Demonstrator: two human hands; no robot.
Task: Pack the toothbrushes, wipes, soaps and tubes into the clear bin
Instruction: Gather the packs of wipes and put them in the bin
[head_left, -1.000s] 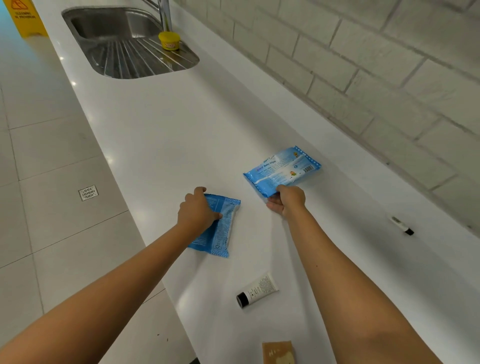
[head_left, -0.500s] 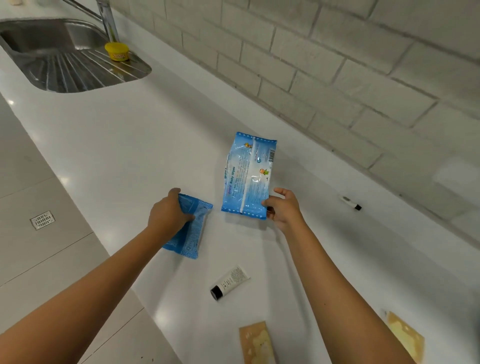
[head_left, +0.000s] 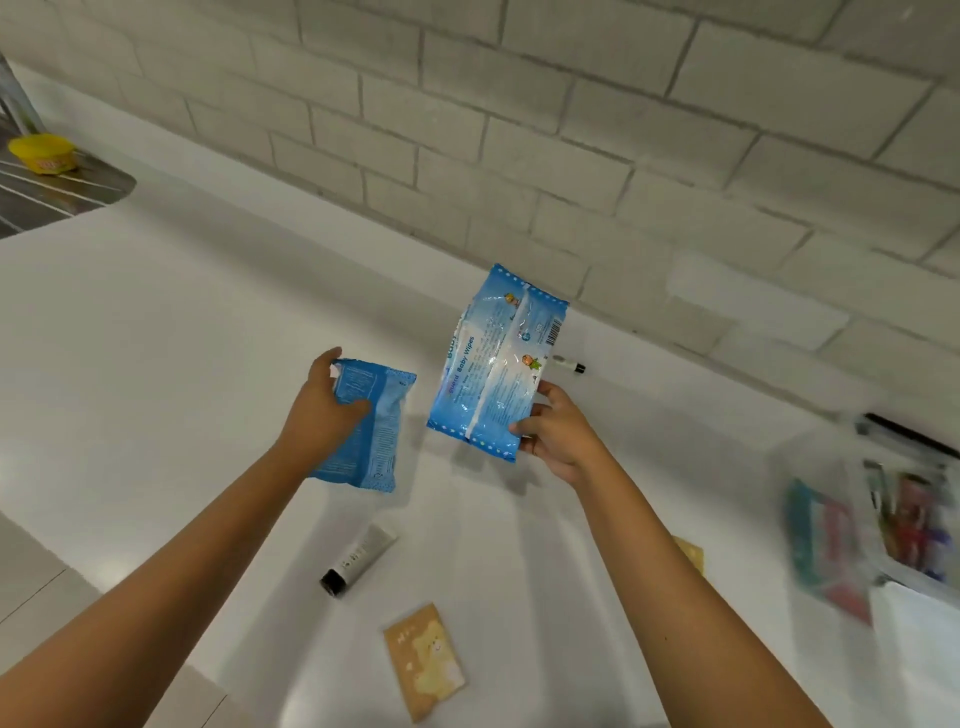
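My right hand (head_left: 558, 434) grips the lower corner of a light-blue baby wipes pack (head_left: 493, 364), held upright above the white counter (head_left: 156, 322). A smaller, darker blue wipes pack (head_left: 371, 431) is lifted off the counter in my left hand (head_left: 322, 410). Below them lie a white tube with a black cap (head_left: 358, 558) and a tan soap box (head_left: 423, 660). Another tan soap box (head_left: 691, 553) peeks out behind my right forearm. The clear bin (head_left: 883, 525), blurred at the right edge, holds several colourful items.
A black-tipped marker (head_left: 569, 364) lies by the brick wall (head_left: 571, 130). A yellow tub (head_left: 44, 153) sits on the sink drainer (head_left: 57, 192) at the far left. The counter's front edge and the floor (head_left: 31, 577) are at lower left.
Both wipes packs have come up off the counter in my hands. The right pack turned from lying flat to upright. My view swung right, bringing the clear bin into sight.
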